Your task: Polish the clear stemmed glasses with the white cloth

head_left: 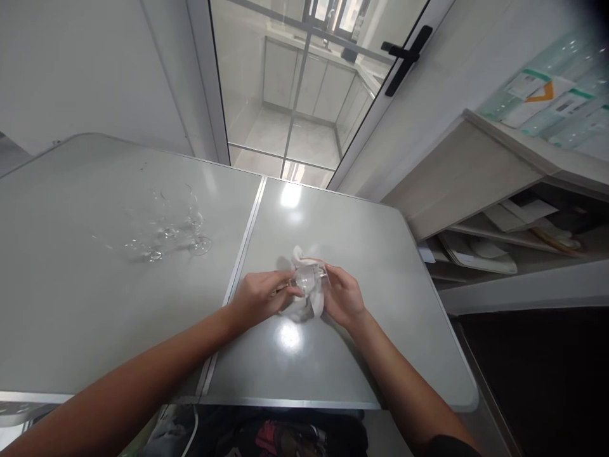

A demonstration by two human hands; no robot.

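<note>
Table (95, 304), wide and grey, filling the frame from the left edge across to the lower right. Up at top centre, glass door (280, 127), gridded with pale bars. Over at the right edge, beige shelf unit (438, 181), with clear labelled bottles (556, 105) on top, in the upper right corner. Now across to left of centre: loose cluster of clear glassware (168, 233) on the table, outlines faint, too see-through to count. And into the action, just below centre! Left hand (264, 293) in from lower left, thumb and fingers pinched closed on one end of a small glass (304, 278); right hand (343, 295) opposite, curled round the other end, some fingertips hidden. White cloth (316, 304) bunched beneath and behind, between both hands. Smallest of all, that same glass, held crosswise at mid-frame, bowl showing against the cloth; whether clear of the table, cannot tell.
</note>
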